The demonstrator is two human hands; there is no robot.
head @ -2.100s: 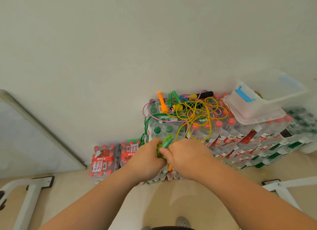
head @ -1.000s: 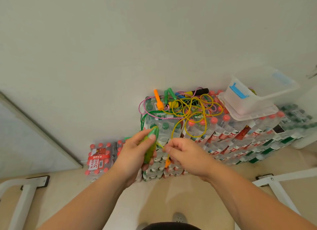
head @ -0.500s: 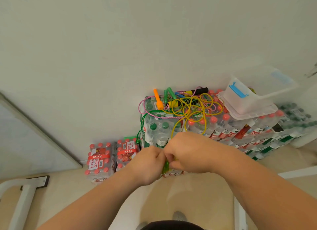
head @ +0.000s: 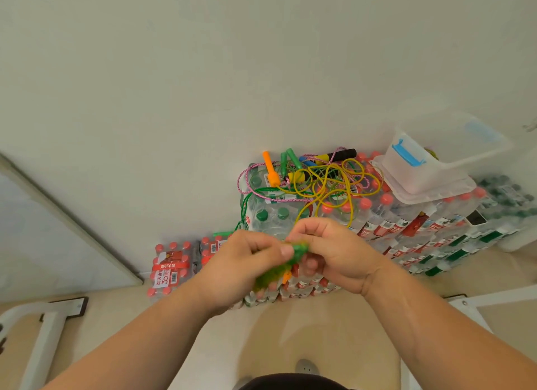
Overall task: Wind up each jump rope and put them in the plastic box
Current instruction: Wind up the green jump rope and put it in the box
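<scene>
We have the green jump rope (head: 292, 254), a thin cord with lime-green plastic handles, bunched between our hands at mid-view, so we judge the step in hand to be winding this one rope. Our left hand (head: 241, 263) is wrapped round the handles and coils, thumb pressed on top. Our right hand (head: 337, 248), touching it from three o'clock, has its fingers curled and seems to pinch the cord at the bundle's upper end, though blur hides the exact hold. At twelve o'clock from the left hand a loose green cord (head: 242, 208) hangs down the edge of the stacked shrink-wrapped water-bottle packs (head: 406, 224). We take it for the unwound tail but cannot follow it into our grip. At one o'clock, on top of the packs, lies the tangled pile of ropes (head: 328, 183), yellow, pink-braided and green, with orange, green and black-and-yellow handles. The clear plastic box (head: 412, 171) with a blue latch stands open at two o'clock, well apart from our hands. The next move, as we judge it, calls for another turn of cord round the handles. We should draw in slack gently so the tail slides free of the pile without dragging it, then tuck in the end and carry the bundle to the box.
</scene>
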